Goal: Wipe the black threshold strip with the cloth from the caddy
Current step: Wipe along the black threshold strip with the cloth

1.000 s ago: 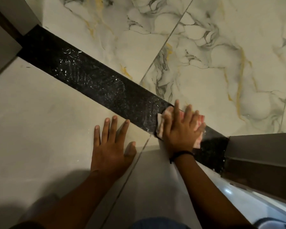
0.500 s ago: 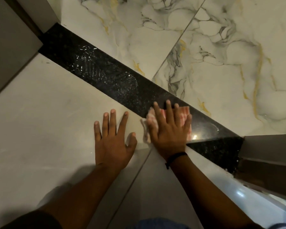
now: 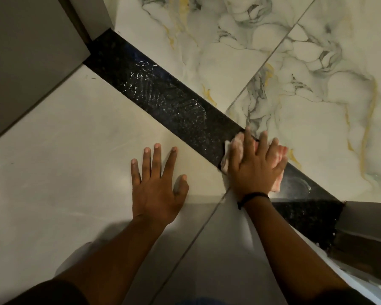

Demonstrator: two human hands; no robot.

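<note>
Cloth (image 3: pixel 238 148), pink-and-white, flattened on black threshold strip (image 3: pixel 174 102) toward its right end, edges showing beyond fingers on both sides. Right hand (image 3: pixel 255 170): palm down on cloth, fingers spread, pressing, not pinching; dark band (image 3: pixel 251 198) at wrist. Left hand (image 3: pixel 156 186): flat, fingers splayed, on plain pale floor tile (image 3: pixel 53 161) just beside strip, holding nothing. Whitish smears along strip's middle. Veined marble tile (image 3: pixel 306 73) across far side. Grey door frame (image 3: pixel 365 227) at strip's right end.
</note>
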